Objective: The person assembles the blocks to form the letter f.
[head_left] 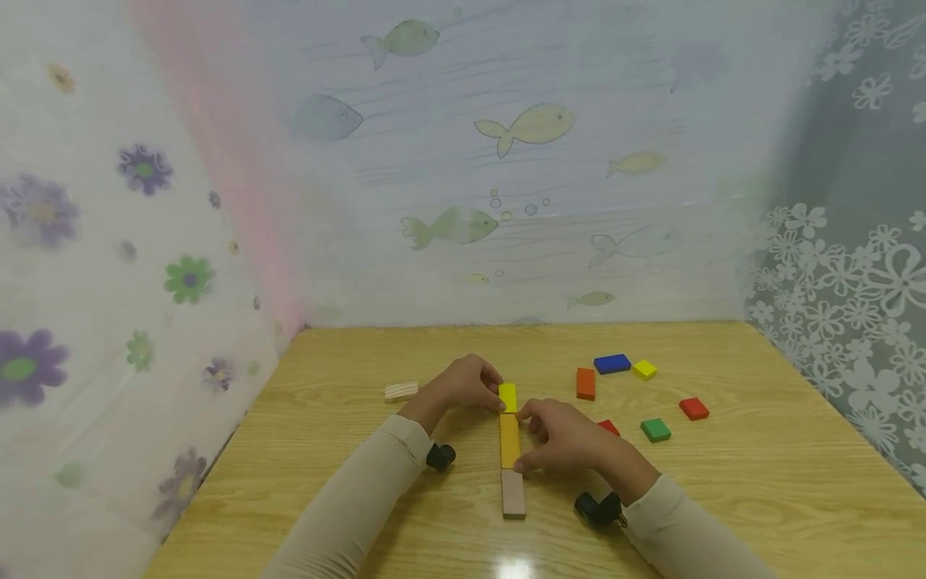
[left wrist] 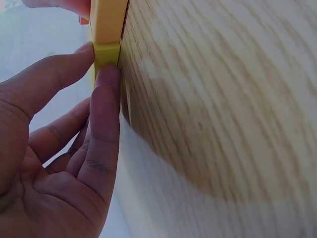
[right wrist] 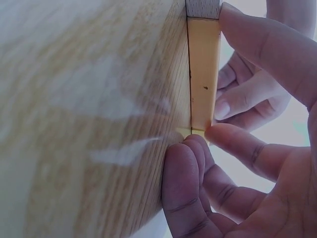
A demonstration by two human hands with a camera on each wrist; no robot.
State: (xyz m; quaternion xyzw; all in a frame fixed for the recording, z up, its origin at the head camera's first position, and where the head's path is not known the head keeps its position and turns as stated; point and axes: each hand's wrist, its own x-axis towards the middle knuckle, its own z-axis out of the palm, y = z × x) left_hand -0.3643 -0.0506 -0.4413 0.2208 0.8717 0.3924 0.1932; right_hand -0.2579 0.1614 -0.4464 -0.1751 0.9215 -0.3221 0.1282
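Three blocks lie end to end in a row on the wooden table [head_left: 347,450]: a small yellow block [head_left: 508,396] farthest from me, a long orange-yellow block [head_left: 510,440] in the middle, and a pale wooden block [head_left: 513,493] nearest me. My left hand [head_left: 495,386] pinches the small yellow block [left wrist: 106,54] between thumb and forefinger. My right hand [head_left: 526,438] grips the long orange-yellow block [right wrist: 204,74] from its right side, thumb and fingers curled against it. In the right wrist view the pale wooden block [right wrist: 203,7] butts against the long block's end.
Loose blocks lie to the right: orange [head_left: 585,383], blue [head_left: 612,363], yellow [head_left: 644,369], red [head_left: 694,408], green [head_left: 655,429], and another red one [head_left: 608,427] half hidden by my right hand. A pale striped block [head_left: 401,391] lies left. Patterned curtains wall the table.
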